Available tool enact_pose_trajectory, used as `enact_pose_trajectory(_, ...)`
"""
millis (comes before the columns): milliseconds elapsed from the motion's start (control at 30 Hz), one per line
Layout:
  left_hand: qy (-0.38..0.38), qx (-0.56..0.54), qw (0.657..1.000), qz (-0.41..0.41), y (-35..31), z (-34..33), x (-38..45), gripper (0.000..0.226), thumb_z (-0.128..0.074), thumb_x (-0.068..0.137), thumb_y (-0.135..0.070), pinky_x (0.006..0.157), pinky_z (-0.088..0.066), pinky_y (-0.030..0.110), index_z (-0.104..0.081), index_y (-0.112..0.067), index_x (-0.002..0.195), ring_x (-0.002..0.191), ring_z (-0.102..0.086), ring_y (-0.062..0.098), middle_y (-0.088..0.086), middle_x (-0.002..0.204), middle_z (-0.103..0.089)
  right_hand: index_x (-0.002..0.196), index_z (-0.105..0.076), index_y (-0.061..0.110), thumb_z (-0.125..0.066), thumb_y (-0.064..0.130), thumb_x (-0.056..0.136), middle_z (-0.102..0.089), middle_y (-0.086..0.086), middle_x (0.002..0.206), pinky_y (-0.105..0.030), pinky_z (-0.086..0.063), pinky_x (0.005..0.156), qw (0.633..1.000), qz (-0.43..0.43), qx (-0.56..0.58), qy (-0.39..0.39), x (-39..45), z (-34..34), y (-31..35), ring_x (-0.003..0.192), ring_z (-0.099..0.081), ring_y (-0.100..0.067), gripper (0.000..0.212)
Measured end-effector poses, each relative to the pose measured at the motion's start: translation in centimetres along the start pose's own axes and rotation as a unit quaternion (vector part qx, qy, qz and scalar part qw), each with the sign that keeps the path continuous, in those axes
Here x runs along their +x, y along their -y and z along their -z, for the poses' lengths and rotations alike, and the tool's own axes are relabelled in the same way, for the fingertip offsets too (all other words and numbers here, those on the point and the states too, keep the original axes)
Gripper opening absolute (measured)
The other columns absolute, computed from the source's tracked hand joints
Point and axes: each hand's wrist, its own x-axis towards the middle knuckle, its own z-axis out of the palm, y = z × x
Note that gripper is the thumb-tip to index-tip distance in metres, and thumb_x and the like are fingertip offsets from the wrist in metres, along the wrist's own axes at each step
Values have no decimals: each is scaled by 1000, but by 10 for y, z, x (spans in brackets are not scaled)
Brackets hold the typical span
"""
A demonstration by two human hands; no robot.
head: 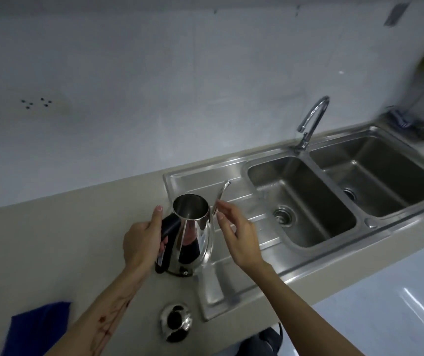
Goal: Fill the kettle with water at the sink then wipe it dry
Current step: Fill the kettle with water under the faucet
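A shiny steel kettle (192,227) with a thin curved spout stands upright and lidless at the left edge of the sink's drainboard (234,283). My left hand (142,240) is wrapped around its black handle. My right hand (236,232) hovers just right of the kettle body with fingers spread, fingertips close to the base of the spout; contact is unclear. The kettle's steel lid (176,321) with a black knob lies on the counter in front. A blue cloth (36,327) lies at the lower left of the counter.
A double-bowl steel sink, left bowl (306,201) and right bowl (377,173), sits to the right, with a curved tap (311,122) behind the divider. A blurred rack (421,116) stands at the far right corner. Beige counter (64,240) runs along a white tiled wall.
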Motion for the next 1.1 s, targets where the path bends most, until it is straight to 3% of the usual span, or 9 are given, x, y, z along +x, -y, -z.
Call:
enact_pose_trajectory(133, -7, -27, 1000, -8, -57, -80, 3, 64, -47, 94, -52, 55, -50, 31, -62, -6, 51, 43, -58, 21, 4, 44, -62, 125, -59, 19, -52, 30, 99, -68, 8, 118, -30, -53, 92, 998, 33, -15, -53, 50, 77, -27, 109, -62, -1, 29)
enact_pose_trajectory(233, 2, -54, 999, 6, -94, -145, 3, 57, -46, 96, -45, 54, -48, 31, -61, -6, 57, 42, -54, 19, 5, 47, -59, 124, -60, 14, -52, 22, 99, -68, 7, 115, -13, -49, 86, 997, 31, -15, -66, 88, 143, -48, 104, -62, 5, 27)
enact_pose_trajectory(333, 18, -49, 999, 16, -124, -203, 8, 56, -44, 96, -43, 55, -47, 32, -62, -6, 58, 43, -52, 19, 4, 47, -58, 121, -61, 18, -50, 27, 99, -67, 10, 101, -5, -43, 72, 996, 6, -22, -87, 123, 202, -75, 82, -61, 6, 26)
enact_pose_trajectory(400, 20, -31, 999, 23, -139, -239, 13, 57, -43, 97, -42, 52, -46, 30, -63, -6, 58, 43, -53, 18, 3, 47, -58, 119, -61, 20, -50, 28, 99, -68, 10, 101, -3, -41, 71, 996, 1, -39, -86, 146, 233, -93, 83, -60, 6, 24)
enact_pose_trajectory(633, 43, -15, 996, 77, -166, -343, 37, 60, -39, 96, -53, 44, -43, 25, -67, -6, 71, 35, -48, 10, -3, 42, -56, 125, -57, 11, -51, 9, 96, -69, -11, 113, -29, -47, 86, 984, -27, -172, -32, 240, 296, -176, 104, -65, -26, 30)
enact_pose_trajectory(733, 41, -24, 992, 120, -172, -372, 58, 54, -42, 93, -47, 35, -38, 17, -66, -2, 113, 31, -49, 6, -5, 40, -58, 134, -49, 5, -47, -6, 91, -64, -20, 122, -30, -44, 88, 969, -10, -245, 20, 281, 311, -194, 110, -60, -35, 44)
enact_pose_trajectory(833, 25, -25, 989, 144, -181, -389, 72, 58, -44, 90, -44, 32, -34, 16, -59, -1, 125, 29, -47, 5, -5, 39, -58, 151, -22, 6, -39, -13, 88, -31, -17, 156, -39, -29, 114, 939, -12, -315, 137, 318, 318, -217, 143, -30, -33, 69)
enact_pose_trajectory(933, 5, -33, 989, 146, -190, -398, 82, 50, -46, 91, -45, 36, -37, 18, -65, -6, 116, 31, -47, 7, -3, 44, -58, 154, 3, 13, -37, -16, 85, 9, -3, 162, -37, -4, 120, 904, -20, -363, 226, 341, 317, -240, 150, 8, -22, 85)
enact_pose_trajectory(1100, -9, -34, 990, 134, -192, -397, 95, 44, -46, 93, -43, 52, -43, 29, -63, -13, 66, 45, -51, 16, 0, 50, -59, 150, 15, 9, -42, -12, 87, 29, 0, 148, -42, -5, 122, 875, 24, -404, 265, 352, 307, -261, 148, 15, -28, 88)
